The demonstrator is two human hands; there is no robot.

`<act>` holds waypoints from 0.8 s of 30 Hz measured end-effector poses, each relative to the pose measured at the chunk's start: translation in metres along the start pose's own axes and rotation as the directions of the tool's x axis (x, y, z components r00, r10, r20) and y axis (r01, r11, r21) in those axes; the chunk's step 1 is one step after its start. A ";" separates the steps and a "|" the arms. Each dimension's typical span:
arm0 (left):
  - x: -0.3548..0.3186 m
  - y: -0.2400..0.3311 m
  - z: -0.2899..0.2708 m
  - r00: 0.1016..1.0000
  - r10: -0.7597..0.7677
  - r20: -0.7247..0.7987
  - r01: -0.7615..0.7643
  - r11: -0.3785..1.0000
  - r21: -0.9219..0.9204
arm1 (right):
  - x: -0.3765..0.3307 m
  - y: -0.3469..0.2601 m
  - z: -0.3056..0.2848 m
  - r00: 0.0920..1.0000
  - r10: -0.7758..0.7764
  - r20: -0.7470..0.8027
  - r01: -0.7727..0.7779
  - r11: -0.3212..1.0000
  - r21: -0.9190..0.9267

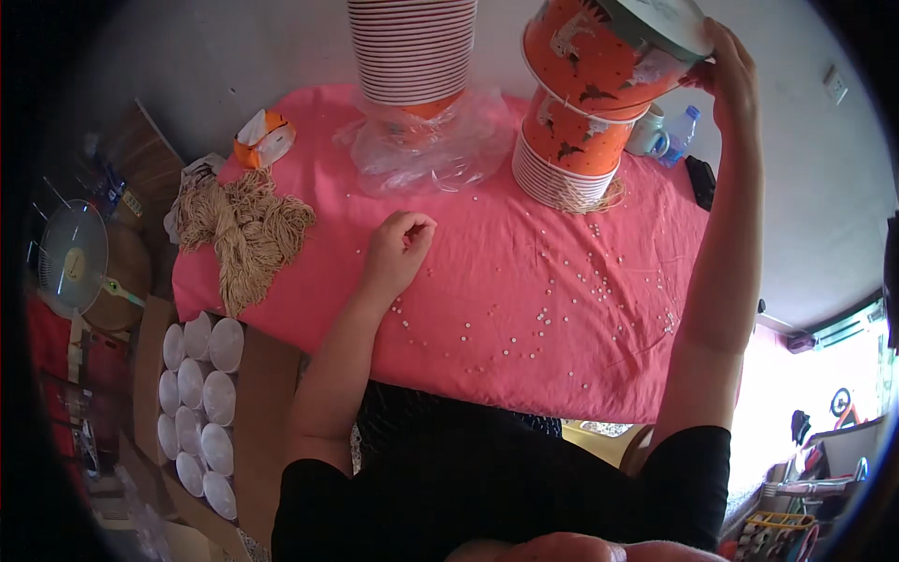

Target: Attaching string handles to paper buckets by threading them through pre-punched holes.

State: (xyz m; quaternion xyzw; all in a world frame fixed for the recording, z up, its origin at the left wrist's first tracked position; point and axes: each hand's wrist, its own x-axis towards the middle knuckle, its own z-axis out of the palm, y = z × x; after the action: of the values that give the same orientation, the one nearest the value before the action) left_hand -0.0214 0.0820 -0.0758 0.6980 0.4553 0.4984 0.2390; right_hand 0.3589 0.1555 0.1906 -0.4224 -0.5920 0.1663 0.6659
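Right hand (729,70) amid cup stacks (573,150)

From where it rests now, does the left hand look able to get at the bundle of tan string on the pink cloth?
Probably yes. The left hand rests loosely curled on the pink tablecloth, and the bundle of tan string lies just to its left. Only bare cloth and a few small white beads lie between them; nothing blocks the way.

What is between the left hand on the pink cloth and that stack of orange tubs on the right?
Nothing solid that shows. Between the left hand and the stack of orange tubs lies only open pink cloth dotted with small white beads. The crumpled clear plastic bag sits farther back, off that line. The right hand holds a tilted orange tub above the stack.
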 end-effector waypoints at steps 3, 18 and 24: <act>-0.001 0.001 -0.001 0.999 0.036 0.012 -0.037 0.998 0.049 | 0.006 0.008 0.012 0.979 0.165 0.117 -0.142 0.972 -0.185; -0.002 0.005 -0.003 0.997 0.042 0.068 -0.048 0.996 0.081 | -0.001 0.061 0.026 0.827 0.525 0.202 -0.413 0.811 -0.415; 0.000 0.011 -0.002 0.995 0.029 0.101 -0.039 0.995 0.097 | -0.012 0.073 0.024 0.839 0.504 0.206 -0.366 0.801 -0.473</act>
State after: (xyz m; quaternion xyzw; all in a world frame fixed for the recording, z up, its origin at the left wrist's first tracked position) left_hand -0.0190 0.0767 -0.0667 0.7403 0.4551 0.4442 0.2182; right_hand 0.3542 0.1986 0.1256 -0.6471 -0.5991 0.2534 0.3977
